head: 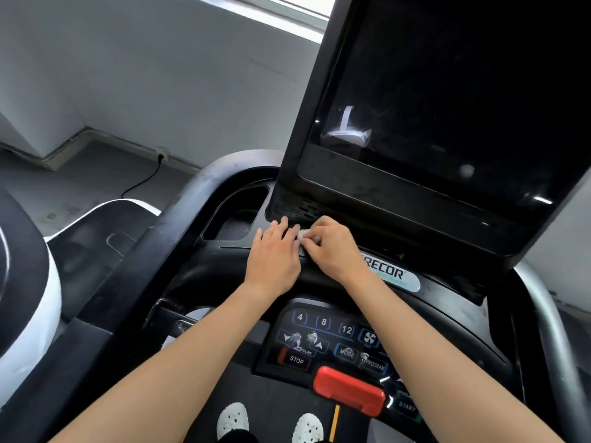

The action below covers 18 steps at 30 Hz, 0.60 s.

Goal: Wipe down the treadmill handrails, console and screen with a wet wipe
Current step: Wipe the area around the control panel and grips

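Note:
Both my hands meet on the black console (224,260) just below the big dark screen (447,107). My right hand (329,247) pinches a small, crumpled white wet wipe (303,235) between thumb and fingertips. My left hand (271,254) lies flat beside it, fingers straight, its fingertips touching the wipe and the console ledge. Most of the wipe is hidden under the fingers. The left handrail (192,193) curves up at the left and the grey right handrail (543,302) runs down at the right.
A button panel (323,340) with STOP, MODE and PROGRAM keys and a red safety clip (348,390) sits below my forearms. A cup-holder recess (236,219) opens left of my hands. A neighbouring machine (28,282) stands at the left. My white shoes (233,420) show on the belt.

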Tool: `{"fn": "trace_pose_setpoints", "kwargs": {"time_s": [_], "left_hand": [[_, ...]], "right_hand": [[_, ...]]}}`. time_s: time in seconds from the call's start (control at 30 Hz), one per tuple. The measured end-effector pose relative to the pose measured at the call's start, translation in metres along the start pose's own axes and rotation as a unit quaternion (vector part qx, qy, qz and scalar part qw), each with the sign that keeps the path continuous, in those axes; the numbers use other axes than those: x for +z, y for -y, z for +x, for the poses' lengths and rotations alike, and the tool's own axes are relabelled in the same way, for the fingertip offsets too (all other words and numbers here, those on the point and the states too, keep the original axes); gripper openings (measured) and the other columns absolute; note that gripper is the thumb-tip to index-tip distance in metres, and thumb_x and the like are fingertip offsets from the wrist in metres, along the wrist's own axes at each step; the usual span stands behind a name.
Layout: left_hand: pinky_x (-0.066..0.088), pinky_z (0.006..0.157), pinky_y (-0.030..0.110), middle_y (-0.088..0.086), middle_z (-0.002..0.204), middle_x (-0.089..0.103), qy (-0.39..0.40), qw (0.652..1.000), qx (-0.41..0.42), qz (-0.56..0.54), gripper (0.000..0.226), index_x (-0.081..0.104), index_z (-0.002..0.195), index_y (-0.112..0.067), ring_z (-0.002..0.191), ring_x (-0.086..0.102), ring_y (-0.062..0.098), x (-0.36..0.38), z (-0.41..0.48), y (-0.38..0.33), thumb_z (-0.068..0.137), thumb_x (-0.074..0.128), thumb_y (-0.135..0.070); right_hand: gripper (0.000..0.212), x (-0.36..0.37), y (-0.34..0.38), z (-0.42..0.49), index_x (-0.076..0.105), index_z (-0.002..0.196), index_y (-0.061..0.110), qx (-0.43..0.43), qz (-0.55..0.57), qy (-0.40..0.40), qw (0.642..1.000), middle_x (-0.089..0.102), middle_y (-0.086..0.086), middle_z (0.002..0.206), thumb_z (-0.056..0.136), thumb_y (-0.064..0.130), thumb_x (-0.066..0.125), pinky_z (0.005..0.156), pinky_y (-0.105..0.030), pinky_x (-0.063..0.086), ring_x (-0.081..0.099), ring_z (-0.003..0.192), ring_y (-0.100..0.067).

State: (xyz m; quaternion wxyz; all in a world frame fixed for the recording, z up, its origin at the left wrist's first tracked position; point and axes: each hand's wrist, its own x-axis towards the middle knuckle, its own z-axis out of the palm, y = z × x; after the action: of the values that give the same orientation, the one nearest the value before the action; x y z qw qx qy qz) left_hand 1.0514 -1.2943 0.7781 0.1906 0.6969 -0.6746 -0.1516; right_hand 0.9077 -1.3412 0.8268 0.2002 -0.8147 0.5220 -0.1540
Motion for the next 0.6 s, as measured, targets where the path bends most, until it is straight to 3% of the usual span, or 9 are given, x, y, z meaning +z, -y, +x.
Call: {"fn": "trace_pose_setpoints", "kwargs": {"time_s": [0.1, 0.23, 0.37, 0.47, 0.6], "left_hand": [[0.017, 0.128, 0.046, 0.004, 0.167, 0.031, 0.008, 1.000, 0.016, 0.007, 0.049, 0.039, 0.158, -0.018, 0.155, 0.025, 0.023, -0.005, -0.002, 0.007, 0.110, 0.034, -0.030], [0.023, 0.125, 0.044, 0.015, 0.159, 0.040, -0.007, 1.000, -0.027, -0.002, 0.050, 0.043, 0.151, -0.006, 0.150, 0.031, 0.030, -0.010, -0.008, 0.020, 0.107, 0.043, -0.028], [0.031, 0.121, 0.045, 0.024, 0.152, 0.044, -0.010, 0.997, -0.078, 0.007, 0.051, 0.048, 0.146, 0.002, 0.144, 0.037, 0.037, -0.014, -0.020, 0.034, 0.106, 0.049, -0.030], [0.038, 0.114, 0.045, 0.021, 0.148, 0.048, -0.012, 0.994, -0.102, 0.024, 0.052, 0.051, 0.143, -0.001, 0.139, 0.042, 0.036, -0.018, -0.026, 0.039, 0.104, 0.052, -0.036], [0.046, 0.102, 0.043, 0.017, 0.137, 0.056, -0.029, 0.990, -0.124, 0.055, 0.052, 0.058, 0.131, -0.003, 0.125, 0.053, 0.033, -0.023, -0.035, 0.047, 0.101, 0.055, -0.045]], "right_hand": [[0.019, 0.007, 0.008, 0.002, 0.081, 0.087, 0.013, -0.009, -0.017, 0.001, 1.000, 0.064, 0.005, 0.094, 0.095, 0.023, 0.067, 0.079, -0.033, 0.052, 0.061, 0.085, -0.014], [0.025, -0.002, -0.012, -0.003, 0.068, 0.071, 0.008, 0.076, -0.025, -0.077, 0.994, 0.058, 0.002, 0.081, 0.091, 0.022, 0.071, 0.068, -0.033, 0.050, 0.060, 0.072, -0.018], [0.023, 0.000, -0.016, -0.005, 0.067, 0.074, 0.007, 0.110, -0.039, -0.106, 0.988, 0.058, 0.000, 0.084, 0.094, 0.018, 0.068, 0.070, -0.026, 0.039, 0.059, 0.078, -0.020], [0.018, 0.018, 0.006, 0.004, 0.074, 0.081, 0.005, 0.036, -0.055, -0.073, 0.995, 0.061, -0.004, 0.089, 0.096, 0.010, 0.063, 0.074, -0.031, 0.046, 0.056, 0.084, -0.023], [0.023, 0.042, 0.031, 0.008, 0.065, 0.070, 0.005, -0.114, -0.104, -0.003, 0.988, 0.056, -0.006, 0.080, 0.092, -0.002, 0.063, 0.066, -0.041, 0.050, 0.048, 0.075, -0.026]]}}
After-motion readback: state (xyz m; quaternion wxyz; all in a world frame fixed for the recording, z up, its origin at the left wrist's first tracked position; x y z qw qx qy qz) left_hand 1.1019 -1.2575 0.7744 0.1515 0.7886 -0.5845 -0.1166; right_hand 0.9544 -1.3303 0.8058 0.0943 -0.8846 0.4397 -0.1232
